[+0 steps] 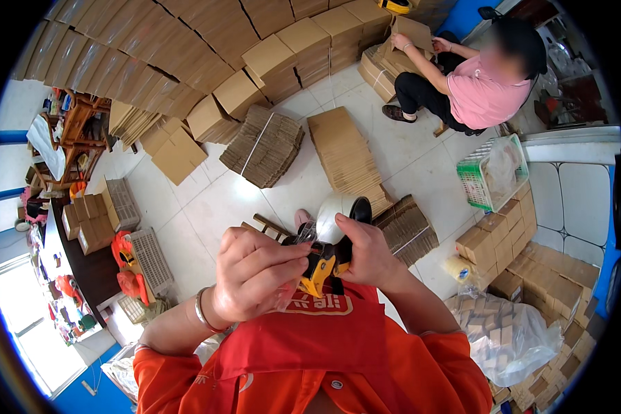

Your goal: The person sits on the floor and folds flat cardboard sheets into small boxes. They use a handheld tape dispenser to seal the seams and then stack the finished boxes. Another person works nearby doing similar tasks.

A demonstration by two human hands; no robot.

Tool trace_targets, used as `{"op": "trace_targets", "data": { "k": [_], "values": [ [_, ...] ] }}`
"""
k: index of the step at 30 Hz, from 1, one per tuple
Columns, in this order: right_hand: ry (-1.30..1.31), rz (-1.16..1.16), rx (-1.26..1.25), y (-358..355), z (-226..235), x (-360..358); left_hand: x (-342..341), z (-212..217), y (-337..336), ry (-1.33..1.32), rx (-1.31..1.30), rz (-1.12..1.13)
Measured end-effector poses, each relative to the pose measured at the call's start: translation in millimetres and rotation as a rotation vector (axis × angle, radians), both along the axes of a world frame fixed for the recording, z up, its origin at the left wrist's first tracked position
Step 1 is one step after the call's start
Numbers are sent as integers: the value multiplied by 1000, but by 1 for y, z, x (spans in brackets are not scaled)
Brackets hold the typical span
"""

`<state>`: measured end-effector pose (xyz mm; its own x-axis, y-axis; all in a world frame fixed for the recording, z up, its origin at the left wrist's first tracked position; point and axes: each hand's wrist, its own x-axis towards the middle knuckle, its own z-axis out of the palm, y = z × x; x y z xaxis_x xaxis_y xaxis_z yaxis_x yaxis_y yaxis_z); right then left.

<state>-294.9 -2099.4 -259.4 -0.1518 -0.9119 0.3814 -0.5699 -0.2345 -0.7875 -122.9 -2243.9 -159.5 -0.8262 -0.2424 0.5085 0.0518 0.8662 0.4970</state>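
Note:
A yellow-and-black tape dispenser [317, 274] is held up in front of my red apron [310, 341], with a roll of clear tape [331, 212] on its far side. My right hand [374, 254] grips the dispenser from the right, thumb up beside the roll. On the other side, the fingers of my left hand [259, 269] are pinched together on a loose piece of clear tape [305, 233] by the dispenser's head. Part of the dispenser is hidden behind my fingers.
Bundled flat cartons [263, 146] and a stack of cardboard [341, 148] lie on the tiled floor ahead. At the far right a seated person [486, 90] in pink handles a carton [412, 31]. A green-and-white basket [477, 181] and small boxes [477, 247] are right.

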Motion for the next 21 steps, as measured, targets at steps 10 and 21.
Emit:
{"op": "trace_targets", "data": {
  "k": [10, 21],
  "values": [
    [-224, -253, 52, 17, -40, -21, 22, 5, 3, -32, 71, -56],
    [-39, -357, -131, 7, -48, -18, 32, 30, 0, -37, 96, -77]
  ]
}}
